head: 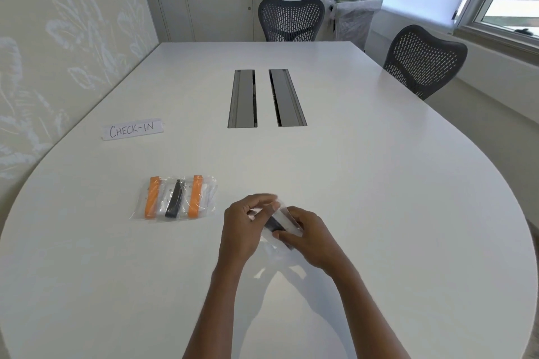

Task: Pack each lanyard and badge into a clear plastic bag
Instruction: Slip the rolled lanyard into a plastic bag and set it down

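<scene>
White table (364,183), bag (284,221) between hands (243,227) (313,237)

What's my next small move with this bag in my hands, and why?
Probably slide the black lanyard deeper into the clear plastic bag: the left hand and right hand both grip the bag, and it sits apart from the three packed bags.

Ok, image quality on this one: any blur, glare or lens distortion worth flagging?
Head view: motion blur smears the fingers of the left hand and the clear plastic bag it grips with the right hand; head view: the wide lens bows the table edge; the window is blown out; the packed bags and CHECK-IN sign are sharp.
</scene>
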Available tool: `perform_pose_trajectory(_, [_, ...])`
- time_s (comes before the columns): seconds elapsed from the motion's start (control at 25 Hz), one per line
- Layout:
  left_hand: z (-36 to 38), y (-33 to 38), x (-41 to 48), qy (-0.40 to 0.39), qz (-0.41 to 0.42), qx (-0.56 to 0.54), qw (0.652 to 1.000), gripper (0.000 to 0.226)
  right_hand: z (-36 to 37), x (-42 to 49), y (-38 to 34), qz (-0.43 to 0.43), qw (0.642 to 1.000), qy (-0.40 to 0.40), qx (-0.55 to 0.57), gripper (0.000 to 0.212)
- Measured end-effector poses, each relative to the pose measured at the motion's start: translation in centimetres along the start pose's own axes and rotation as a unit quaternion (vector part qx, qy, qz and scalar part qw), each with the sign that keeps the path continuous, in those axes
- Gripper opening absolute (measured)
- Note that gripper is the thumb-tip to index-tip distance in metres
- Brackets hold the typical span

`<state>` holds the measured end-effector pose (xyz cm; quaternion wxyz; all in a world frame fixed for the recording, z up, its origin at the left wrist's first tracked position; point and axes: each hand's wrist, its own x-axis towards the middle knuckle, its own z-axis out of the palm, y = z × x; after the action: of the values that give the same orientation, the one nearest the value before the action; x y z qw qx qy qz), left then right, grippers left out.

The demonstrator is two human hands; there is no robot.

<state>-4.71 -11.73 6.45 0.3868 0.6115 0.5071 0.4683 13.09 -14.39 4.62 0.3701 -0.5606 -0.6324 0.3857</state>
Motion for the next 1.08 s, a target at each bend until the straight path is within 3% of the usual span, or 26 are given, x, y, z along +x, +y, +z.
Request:
perform_pose_trajectory(0.24, [-3.5,-3.4,0.0,0.165,-0.03,0.05,0.985,0.029,5.4,4.9,-2.1,0.088,0.983,0.087,0.134,0.024])
perform_pose_trajectory(0.48, [-7.2,-7.5,0.0,0.216,-0.026,0.124,0.968,0.03,12.3,10.2,-4.0,0.152,0.956,0.113,0.226,0.048])
perform_pose_trajectory(0.64, [-7.7,-9.2,-0.3,0.226,-0.029,0.149,0.962,0.036,16.0,12.1,-4.0,0.158,0.963,0.168,0.14,0.046])
perform_pose_trajectory(0.8, [-7.6,-9.3,0.4,0.188,-0.03,0.2,0.961,0.043,18.6,12.5,-3.1,0.115,0.972,0.206,0.018,0.04])
perform_pose_trajectory(0.96, [-7.5,-9.0,0.5,0.174,-0.051,0.231,0.956,0.048,19.9,12.8,-2.3,0.083,0.953,0.258,-0.137,0.055])
perform_pose_trajectory(1.08, [-7.7,-9.2,0.6,0.161,-0.061,0.246,0.954,0.049,20.0,13.0,-2.2,0.053,0.952,0.249,-0.171,0.035])
